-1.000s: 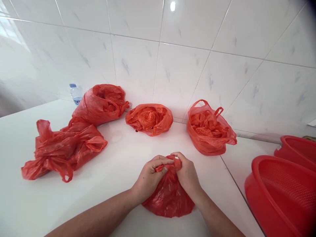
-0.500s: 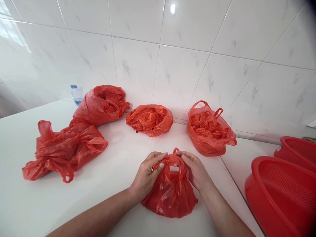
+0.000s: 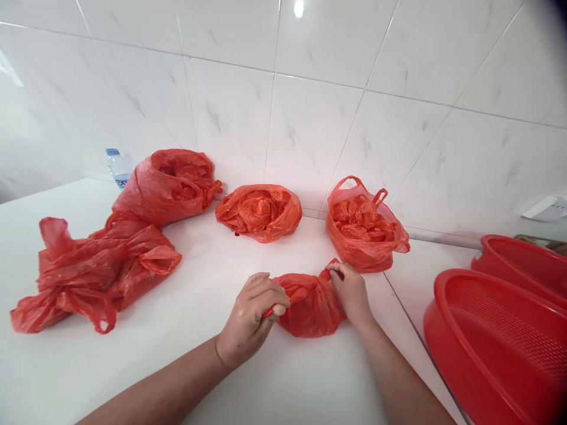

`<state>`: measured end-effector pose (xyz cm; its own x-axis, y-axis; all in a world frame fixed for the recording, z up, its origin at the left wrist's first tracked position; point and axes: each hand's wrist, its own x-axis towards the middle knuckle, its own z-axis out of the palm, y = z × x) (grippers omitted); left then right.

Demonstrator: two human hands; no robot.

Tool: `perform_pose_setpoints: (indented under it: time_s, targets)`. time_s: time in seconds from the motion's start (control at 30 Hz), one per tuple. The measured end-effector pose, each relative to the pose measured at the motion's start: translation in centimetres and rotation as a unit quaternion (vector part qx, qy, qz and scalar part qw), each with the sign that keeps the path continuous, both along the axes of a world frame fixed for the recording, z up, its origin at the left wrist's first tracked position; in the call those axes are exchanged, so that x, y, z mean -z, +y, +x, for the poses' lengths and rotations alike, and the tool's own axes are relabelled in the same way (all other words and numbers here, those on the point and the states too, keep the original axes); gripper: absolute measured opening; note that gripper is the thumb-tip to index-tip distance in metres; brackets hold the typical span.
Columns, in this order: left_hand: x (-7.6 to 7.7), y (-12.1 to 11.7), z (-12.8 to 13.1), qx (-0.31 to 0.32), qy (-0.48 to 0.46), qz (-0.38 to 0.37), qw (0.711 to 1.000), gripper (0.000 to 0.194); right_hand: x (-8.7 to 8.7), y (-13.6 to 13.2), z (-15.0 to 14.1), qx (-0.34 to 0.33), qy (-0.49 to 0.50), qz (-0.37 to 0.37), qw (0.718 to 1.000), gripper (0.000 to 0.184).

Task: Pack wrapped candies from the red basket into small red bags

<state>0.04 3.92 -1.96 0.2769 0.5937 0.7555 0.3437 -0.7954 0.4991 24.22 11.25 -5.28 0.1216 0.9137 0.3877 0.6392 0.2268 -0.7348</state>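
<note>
Between my hands is a thin red plastic bag (image 3: 312, 310), bunched and gathered near its top, over the white table. My left hand (image 3: 254, 313) is closed around a twisted end of it on the left. With thumb and fingers, my right hand (image 3: 349, 289) pinches a strip of the bag at its upper right. Behind it, near the wall, a round red bag (image 3: 259, 213) is stuffed with crumpled red plastic. To its right stands another filled red bag (image 3: 365, 227) with its handle loops up.
At the left lie a knotted red bag (image 3: 106, 271) and a bulging red bag (image 3: 170, 186), with a water bottle (image 3: 119, 168) behind. Two red perforated plastic baskets stand at the right, the nearer one (image 3: 456, 330) beside the table edge. A tiled wall (image 3: 230, 118) closes off the back.
The bag's lower part has drawn up and become more compact, and the gap in its top no longer shows. My hands have moved apart, pulling its ends sideways. The view has shifted slightly right.
</note>
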Motion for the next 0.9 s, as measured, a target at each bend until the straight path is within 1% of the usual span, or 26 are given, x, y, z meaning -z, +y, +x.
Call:
perform_pose_setpoints:
  time_s: [0.17,0.33,0.4,0.47,0.5,0.57,0.6,0.63,0.7,0.77,0.83,0.9]
  targets:
    - [-0.2,-0.6,0.4,0.031,-0.01,-0.009,0.999,0.039,0.6,0.3,0.4,0.004,-0.023,-0.002,1.0,0.019]
    - [-0.5,-0.9,0.4,0.048,-0.019,-0.051,0.997,0.042,0.5,0.0,-0.1,-0.01,-0.016,-0.016,1.0,0.02]
    - [-0.4,-0.8,0.3,0.062,-0.011,-0.059,0.996,0.041,0.6,0.0,0.0,-0.014,-0.004,-0.029,0.999,0.019]
    - [-0.2,-0.5,0.3,0.075,0.015,-0.052,0.996,0.037,0.7,0.0,0.1,-0.012,0.017,-0.04,0.999,0.024]
    - [0.1,-0.3,0.3,0.074,0.038,-0.044,0.996,0.046,0.8,0.1,0.2,-0.007,0.029,-0.045,0.999,0.031]
    - [0.6,0.0,0.5,0.052,0.094,-0.026,0.994,0.082,0.9,0.1,0.5,0.0,0.049,-0.053,0.997,0.044]
    - [1.0,0.2,0.6,0.037,0.125,-0.023,0.991,0.094,0.9,0.1,0.6,0.0,0.056,-0.058,0.997,0.047]
    - [1.3,0.3,0.8,0.024,0.152,-0.023,0.988,0.1,0.9,0.1,0.6,-0.006,0.059,-0.065,0.996,0.047]
    - [1.8,0.5,1.1,0.011,0.192,-0.035,0.981,0.103,0.9,0.0,0.7,-0.037,0.052,-0.087,0.994,0.043]
    - [2.2,0.5,1.4,0.003,0.211,-0.039,0.977,0.098,0.9,-0.1,0.5,-0.104,0.028,-0.117,0.987,0.036]
    - [2.4,0.5,1.6,-0.004,0.222,-0.038,0.974,0.09,1.0,-0.3,0.2,-0.172,0.006,-0.137,0.976,0.032]
    - [2.5,0.6,1.7,-0.007,0.229,-0.038,0.973,0.076,1.2,-0.5,-0.2,-0.204,-0.004,-0.135,0.97,0.031]
